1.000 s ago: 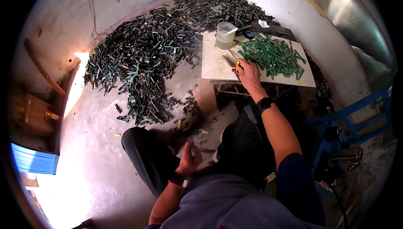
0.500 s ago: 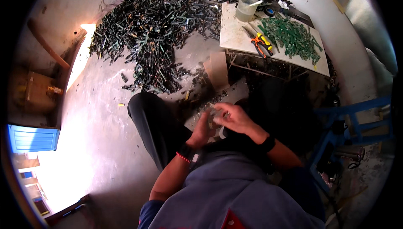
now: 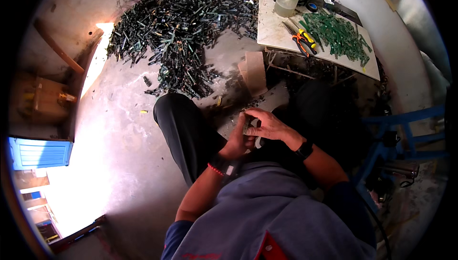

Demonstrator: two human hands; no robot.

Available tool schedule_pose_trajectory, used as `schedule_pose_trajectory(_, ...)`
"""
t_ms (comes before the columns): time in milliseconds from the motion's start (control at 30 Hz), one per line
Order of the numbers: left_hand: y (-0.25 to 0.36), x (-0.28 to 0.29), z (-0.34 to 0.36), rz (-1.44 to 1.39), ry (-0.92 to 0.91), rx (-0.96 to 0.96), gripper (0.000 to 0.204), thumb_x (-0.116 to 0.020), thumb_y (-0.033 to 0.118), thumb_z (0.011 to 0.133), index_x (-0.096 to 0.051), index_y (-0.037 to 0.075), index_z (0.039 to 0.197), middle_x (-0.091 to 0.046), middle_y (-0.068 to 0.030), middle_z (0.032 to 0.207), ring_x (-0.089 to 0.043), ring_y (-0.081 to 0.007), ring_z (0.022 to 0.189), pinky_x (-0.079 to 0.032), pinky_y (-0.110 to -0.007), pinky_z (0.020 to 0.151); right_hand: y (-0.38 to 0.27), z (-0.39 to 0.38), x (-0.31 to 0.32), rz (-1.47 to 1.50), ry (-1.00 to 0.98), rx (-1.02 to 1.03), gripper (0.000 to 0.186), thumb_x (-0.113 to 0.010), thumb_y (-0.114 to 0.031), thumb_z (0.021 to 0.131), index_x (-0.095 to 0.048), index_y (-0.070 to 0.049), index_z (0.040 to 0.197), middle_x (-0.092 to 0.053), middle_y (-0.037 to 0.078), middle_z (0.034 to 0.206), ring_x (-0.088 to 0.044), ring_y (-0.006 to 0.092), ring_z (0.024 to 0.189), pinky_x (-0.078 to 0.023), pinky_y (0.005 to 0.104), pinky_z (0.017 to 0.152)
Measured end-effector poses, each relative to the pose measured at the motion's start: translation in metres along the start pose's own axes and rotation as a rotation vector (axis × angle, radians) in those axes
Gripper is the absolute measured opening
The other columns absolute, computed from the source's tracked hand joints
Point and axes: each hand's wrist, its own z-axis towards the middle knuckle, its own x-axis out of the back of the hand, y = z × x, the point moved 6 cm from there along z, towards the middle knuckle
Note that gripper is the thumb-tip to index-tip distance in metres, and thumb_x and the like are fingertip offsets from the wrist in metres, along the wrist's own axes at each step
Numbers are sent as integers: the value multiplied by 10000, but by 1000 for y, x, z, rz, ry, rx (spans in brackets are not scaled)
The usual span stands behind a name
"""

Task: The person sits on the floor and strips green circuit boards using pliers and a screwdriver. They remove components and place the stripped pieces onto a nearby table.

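Above my lap, my left hand [image 3: 235,140] and my right hand [image 3: 270,127] meet, fingers closed and fingertips touching. A small greyish piece [image 3: 246,126] shows between them, too small to name. My left hand's curled fingers are partly hidden behind the right thumb. Beyond my hands, on the low white board [image 3: 273,36], are green strips [image 3: 334,36] in a loose pile. Beside them lie orange-and-black pliers [image 3: 301,43] and a yellow-handled tool [image 3: 307,39]. Neither hand touches these.
A large heap of dark strips [image 3: 181,36] spreads over the floor against the far wall. A clear plastic cup [image 3: 285,3] and a black tape roll [image 3: 311,7] stand on the board. Cardboard [image 3: 254,73] leans before it. A blue chair frame [image 3: 405,131] is at right.
My hands, apart and blurred before, have come together with the fingers closed around the small piece. The whole view has shifted slightly; the heap and board look unchanged.
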Motion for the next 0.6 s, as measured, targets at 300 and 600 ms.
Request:
schedule_pose_trajectory(300,-8,0,7,-78,167,112,435,-405,560,918,-509,142,859,-360,36,604,-290,-77,503,-201,-223,440,1,-5,2,204,186,-150,343,-658,-169,757,-583,18,1034,-620,133,900,-619,206,789,-498,312,686)
schedule_pose_trajectory(600,-8,-2,8,-80,104,96,305,-432,433,944,-464,141,865,-408,24,696,-334,-82,555,-250,-209,452,23,-9,0,352,196,-291,237,-656,-106,794,-626,7,1000,-658,90,782,-617,122,694,-489,272,621)
